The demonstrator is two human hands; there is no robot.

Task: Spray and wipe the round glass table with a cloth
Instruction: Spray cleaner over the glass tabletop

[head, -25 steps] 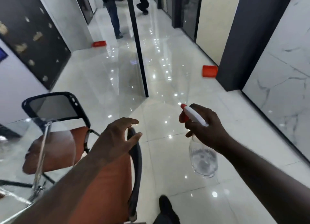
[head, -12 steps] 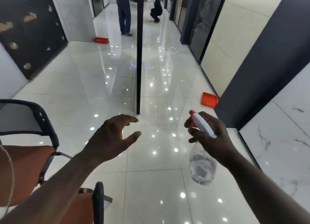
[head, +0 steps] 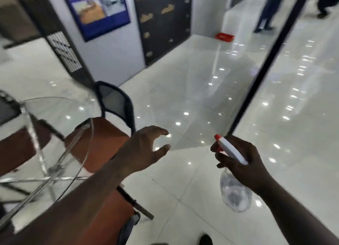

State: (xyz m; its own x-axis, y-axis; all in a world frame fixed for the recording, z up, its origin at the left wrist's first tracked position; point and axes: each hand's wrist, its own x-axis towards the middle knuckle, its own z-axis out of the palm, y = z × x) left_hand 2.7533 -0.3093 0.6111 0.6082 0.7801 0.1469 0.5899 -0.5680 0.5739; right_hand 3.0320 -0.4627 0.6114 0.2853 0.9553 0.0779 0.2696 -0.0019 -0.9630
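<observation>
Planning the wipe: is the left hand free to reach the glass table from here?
Probably yes: the left hand is empty and open beside the table, with nothing between them.

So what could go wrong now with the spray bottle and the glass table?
The right hand holds the spray bottle over the shiny floor, not over the glass table. Squeezing now would likely wet the tiles, and someone might slip. The left hand is empty and no cloth shows, so spray could sit and drip. The orange chair stands close against the table edge and could get bumped.
</observation>
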